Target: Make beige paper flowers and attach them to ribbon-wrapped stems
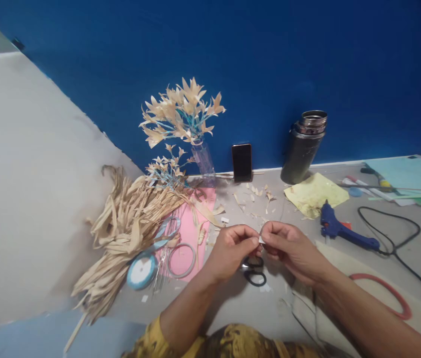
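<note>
My left hand (236,244) and my right hand (285,247) meet above the table, fingertips almost touching. Both are closed in a pinch on a small white piece (261,240), which looks like paper. Just below them lies a pair of scissors (255,278) with black handles, partly hidden under my fingers. A pink sheet (188,228) is left of my left hand, bearing a grey ring (181,261) and thin wires (162,268). Beside these is a spool of blue ribbon (141,272). Right of my right hand lies a blue glue gun (348,231).
Dried husks (128,223) pile up at the left. Behind stand pale flowers (184,109) in a clear vase (203,161), a phone (242,163) and a dark flask (303,149). A yellow cloth-like sheet (317,194), black cord (393,248) and red ring (385,288) are on the right.
</note>
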The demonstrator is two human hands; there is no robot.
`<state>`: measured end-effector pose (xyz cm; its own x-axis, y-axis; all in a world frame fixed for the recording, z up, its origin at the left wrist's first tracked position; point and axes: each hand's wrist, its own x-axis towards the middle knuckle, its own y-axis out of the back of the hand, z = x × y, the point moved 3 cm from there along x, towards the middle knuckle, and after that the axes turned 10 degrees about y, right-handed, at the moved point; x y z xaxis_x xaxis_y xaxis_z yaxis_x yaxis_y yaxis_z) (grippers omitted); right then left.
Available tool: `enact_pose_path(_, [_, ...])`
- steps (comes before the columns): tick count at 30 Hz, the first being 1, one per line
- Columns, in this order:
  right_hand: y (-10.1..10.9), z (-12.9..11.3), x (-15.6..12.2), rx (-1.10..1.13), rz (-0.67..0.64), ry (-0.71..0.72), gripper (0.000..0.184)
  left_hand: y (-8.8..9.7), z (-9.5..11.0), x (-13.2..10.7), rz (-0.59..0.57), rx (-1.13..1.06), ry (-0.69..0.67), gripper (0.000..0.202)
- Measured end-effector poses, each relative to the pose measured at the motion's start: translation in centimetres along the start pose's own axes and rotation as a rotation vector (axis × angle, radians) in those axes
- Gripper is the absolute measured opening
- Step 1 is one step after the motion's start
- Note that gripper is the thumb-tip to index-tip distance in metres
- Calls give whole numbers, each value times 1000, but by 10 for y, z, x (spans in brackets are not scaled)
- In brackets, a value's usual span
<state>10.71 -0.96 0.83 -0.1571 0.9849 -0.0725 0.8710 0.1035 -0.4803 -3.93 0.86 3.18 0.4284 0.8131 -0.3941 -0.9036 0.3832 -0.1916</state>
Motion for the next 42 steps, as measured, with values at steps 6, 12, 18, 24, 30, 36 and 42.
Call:
enact_pose_path(6, [-3,-4,-2,25,-36,-63,38,3,-11,4,-88,-107,93,29])
enact_pose_path(12, [-5,-5,0,-44,-40,-33,39,3,-11,2,-69,-111,90,27])
enact_pose_path(18, [-4,-6,-1,-144,-26,14,37,0,-13,1,-54,-116,78,25])
enact_pose_path(24, [-6,-11,-3,-278,41,70,36,0,-13,0,-39,-106,65,24])
enact_pose_path(30, [-4,-15,-3,-431,25,154,28,0,-12,0,-31,-89,62,21])
enact_pose_path(36, [-5,-16,-4,-502,24,188,21,1,-13,0,-35,-94,73,19])
enact_pose_path(42, [-6,-18,-5,-563,41,242,19,1,-13,1,-23,-88,84,19])
